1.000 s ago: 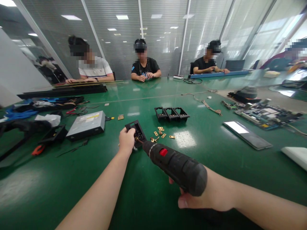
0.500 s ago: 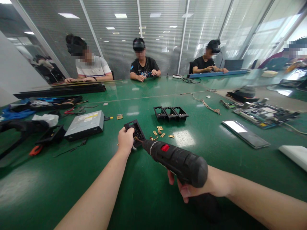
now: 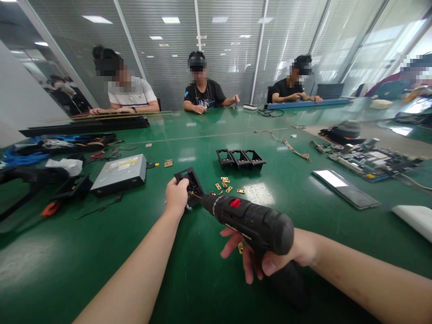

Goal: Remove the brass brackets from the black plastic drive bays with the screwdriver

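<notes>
My left hand (image 3: pixel 177 195) grips a black plastic frame (image 3: pixel 194 176) by its near left side, thumb over the edge, and holds it tilted. My right hand (image 3: pixel 270 261) holds a black cordless drill (image 3: pixel 253 220) with a red switch; some of its fingers are spread away from the handle. The drill's bit points left, its tip at brass parts inside the frame. A small brass piece (image 3: pixel 240 247) shows by my right fingers. Several brass plates (image 3: pixel 224 183) lie beyond the drill. Behind them stand three joined-looking black frames (image 3: pixel 239 158) in a row.
To the left lie a silver disc drive (image 3: pixel 119 173), another black frame (image 3: pixel 72 191) and an orange-handled tool (image 3: pixel 50 209). A phone-like slab (image 3: pixel 344 188), a circuit board (image 3: pixel 374 157) and a white object (image 3: pixel 415 220) are on the right. Several people sit across the green table.
The fingers of my right hand have spread from the drill handle, and the brass piece near them has come into view. The drill shifted slightly right. A person opposite reached an arm sideways.
</notes>
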